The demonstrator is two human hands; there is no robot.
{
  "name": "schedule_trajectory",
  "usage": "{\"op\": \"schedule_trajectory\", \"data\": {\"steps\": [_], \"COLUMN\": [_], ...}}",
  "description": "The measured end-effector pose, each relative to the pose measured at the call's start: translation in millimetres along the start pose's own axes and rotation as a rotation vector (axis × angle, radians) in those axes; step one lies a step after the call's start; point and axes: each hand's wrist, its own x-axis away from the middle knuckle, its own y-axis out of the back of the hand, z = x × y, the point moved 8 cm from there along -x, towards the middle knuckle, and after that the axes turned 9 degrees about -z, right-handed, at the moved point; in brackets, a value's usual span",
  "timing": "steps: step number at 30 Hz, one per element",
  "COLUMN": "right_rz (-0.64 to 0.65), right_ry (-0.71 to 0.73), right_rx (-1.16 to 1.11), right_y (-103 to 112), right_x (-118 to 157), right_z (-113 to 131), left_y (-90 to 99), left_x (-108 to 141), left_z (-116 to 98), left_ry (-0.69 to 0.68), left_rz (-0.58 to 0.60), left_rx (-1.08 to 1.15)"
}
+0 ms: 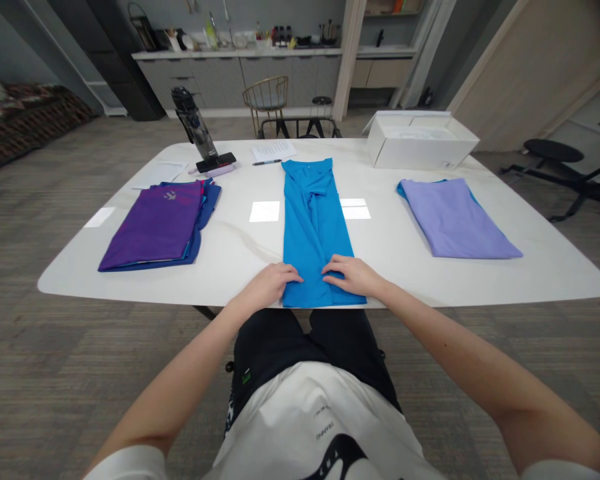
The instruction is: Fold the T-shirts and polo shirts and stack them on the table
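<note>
A pair of bright blue trousers [307, 230] lies lengthwise in front of me, waistband at the far end and leg hems near the table's front edge. The two legs lie side by side, with some creases below the waist. My left hand [276, 280] rests on the left leg's outer edge near the hem, fingers stretched out over the fabric. On the right leg, my right hand [353, 275] touches the cloth with fingertips, its fingers slightly bent and the thumb apart. Neither hand visibly pinches the fabric.
On the white table [240, 267], a stack of folded purple and blue clothes [155, 223] lies left and folded lilac clothing [457, 220] right. Farther back are a handheld vacuum cleaner [197, 130], a pen [267, 162], paper sheets [275, 149] and a white box [415, 150].
</note>
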Motion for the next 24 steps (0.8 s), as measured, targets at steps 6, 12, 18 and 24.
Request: {"op": "schedule_trajectory", "data": {"steps": [6, 12, 18, 24], "right_rz": [0.011, 0.031, 0.097, 0.137], "right_ry": [-0.017, -0.038, -0.002, 0.006], "right_rx": [0.008, -0.042, -0.158, -0.174], "right_y": [-5.3, -4.3, -3.8, 17.8], "right_x": [0.6, 0.9, 4.5, 23.4], "right_z": [-1.9, -5.6, -6.1, -24.9], "left_y": [4.9, 9.8, 8.7, 8.1], "left_x": [11.8, 24.5, 23.9, 16.3], "left_z": [4.3, 2.1, -0.9, 4.6], "left_ry": [-0.023, 0.01, 0.005, 0.005], "left_rz": [0.041, 0.118, 0.148, 0.147], "left_rx": [-0.018, 0.021, 0.037, 0.075]}}
